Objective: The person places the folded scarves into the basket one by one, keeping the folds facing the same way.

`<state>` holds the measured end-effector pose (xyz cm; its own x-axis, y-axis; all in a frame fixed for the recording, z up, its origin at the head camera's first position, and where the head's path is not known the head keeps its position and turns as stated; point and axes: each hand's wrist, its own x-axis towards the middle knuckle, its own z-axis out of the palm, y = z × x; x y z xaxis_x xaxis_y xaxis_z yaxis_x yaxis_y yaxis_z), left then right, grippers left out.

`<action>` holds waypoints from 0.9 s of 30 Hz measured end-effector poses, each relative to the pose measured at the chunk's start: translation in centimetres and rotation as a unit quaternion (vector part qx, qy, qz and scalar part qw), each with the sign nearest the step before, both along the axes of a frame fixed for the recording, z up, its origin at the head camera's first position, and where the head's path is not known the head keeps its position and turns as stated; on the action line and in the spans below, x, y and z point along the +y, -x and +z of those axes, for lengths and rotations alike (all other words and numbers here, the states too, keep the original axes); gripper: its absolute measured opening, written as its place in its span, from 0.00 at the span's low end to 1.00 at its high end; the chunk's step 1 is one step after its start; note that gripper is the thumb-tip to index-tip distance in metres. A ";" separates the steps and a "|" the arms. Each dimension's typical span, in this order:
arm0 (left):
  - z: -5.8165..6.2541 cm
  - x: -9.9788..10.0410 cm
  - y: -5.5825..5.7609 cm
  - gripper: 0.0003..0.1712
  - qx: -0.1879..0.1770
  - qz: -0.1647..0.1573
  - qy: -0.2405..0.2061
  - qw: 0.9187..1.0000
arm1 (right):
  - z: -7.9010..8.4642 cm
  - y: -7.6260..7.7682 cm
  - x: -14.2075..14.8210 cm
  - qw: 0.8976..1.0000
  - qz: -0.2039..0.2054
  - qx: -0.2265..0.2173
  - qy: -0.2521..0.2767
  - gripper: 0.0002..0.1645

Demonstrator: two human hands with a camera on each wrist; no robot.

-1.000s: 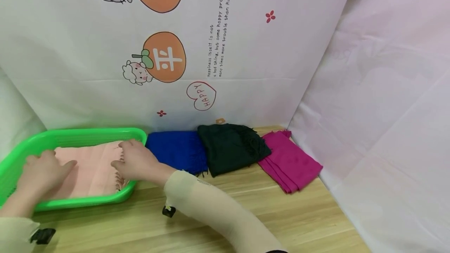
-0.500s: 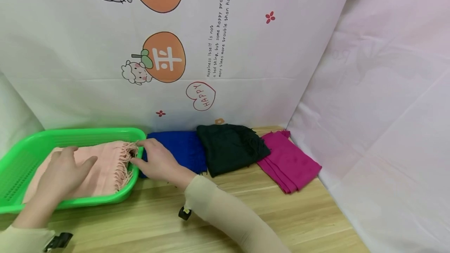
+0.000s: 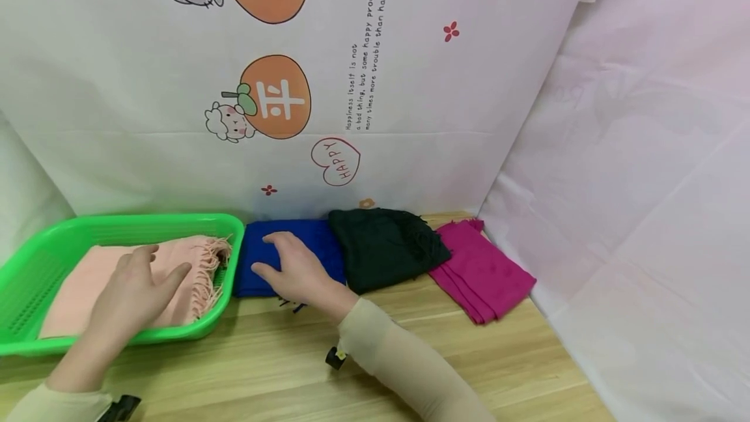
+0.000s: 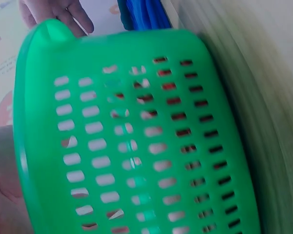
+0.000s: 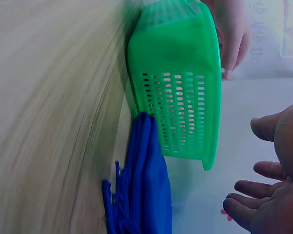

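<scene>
Pale pink folded cloth with a knotted fringe (image 3: 176, 254) lies inside a green perforated plastic basket (image 3: 158, 219), its fringed end toward the basket's right-hand end. The left hand (image 3: 135, 288) is positioned over this cloth, thumb set wide of the index finger, and grips nothing; contact between its fingers and the cloth cannot be confirmed. The right hand (image 3: 299, 272) is over a bright blue folded fringed cloth (image 3: 319, 239), which lies just beside the basket on a light wood-grain table (image 3: 246, 376). Its thumb and index finger are well apart and its remaining fingers are separated and slightly bent; the right wrist view shows a gap between this hand and the blue cloth. A dark green folded cloth (image 3: 387, 249) overlaps the right edge of the blue one, and a magenta folded cloth (image 3: 483, 272) adjoins it farther right. The left hand conceals part of the pink cloth, and the right hand and wrist conceal part of the blue. The basket's left end is cut off in the head view. In the left wrist view the basket wall fills most of the frame, the left hand is cropped at the edge, and the contents are hard to make out through the slots.
</scene>
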<state>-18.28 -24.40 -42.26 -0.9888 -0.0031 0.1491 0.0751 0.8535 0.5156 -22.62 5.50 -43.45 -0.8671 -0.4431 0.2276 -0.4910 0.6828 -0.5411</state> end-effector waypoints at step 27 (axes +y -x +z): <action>0.5 7.2 -1.6 0.49 0.055 -0.062 -0.015 0.996 | -0.5 -0.2 8.3 0.999 -0.046 0.015 0.000 0.38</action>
